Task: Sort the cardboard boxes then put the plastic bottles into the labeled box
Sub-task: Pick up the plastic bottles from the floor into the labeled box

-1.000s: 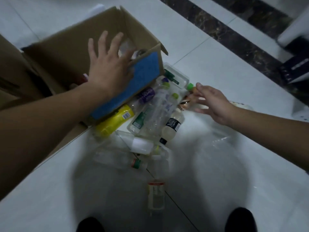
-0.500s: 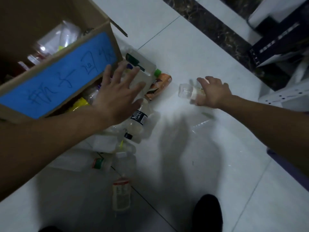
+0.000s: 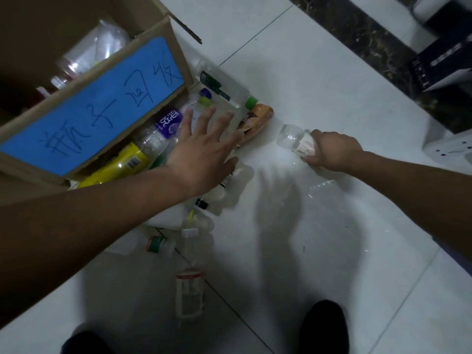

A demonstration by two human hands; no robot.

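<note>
A cardboard box [image 3: 163, 37] with a blue handwritten label [image 3: 97, 106] stands at the upper left, with clear bottles inside. Several plastic bottles lie piled on the floor against it: a yellow one [image 3: 120, 164], a purple-labelled one [image 3: 166, 122], an orange-brown one [image 3: 255, 121]. My left hand [image 3: 204, 152] hovers over the pile with fingers spread, holding nothing. My right hand [image 3: 329, 152] grips a small clear bottle [image 3: 293, 137] just right of the pile.
More clear bottles lie lower on the white tiled floor, one with a red band [image 3: 190, 290] and one with a green-red cap [image 3: 155, 244]. My dark shoes [image 3: 324, 325] show at the bottom. A dark box [image 3: 444, 65] stands at the upper right on a dark marble strip.
My left hand left the box rim and moved down over the bottle pile. My right hand reached right of the pile and closed around a small clear bottle.
</note>
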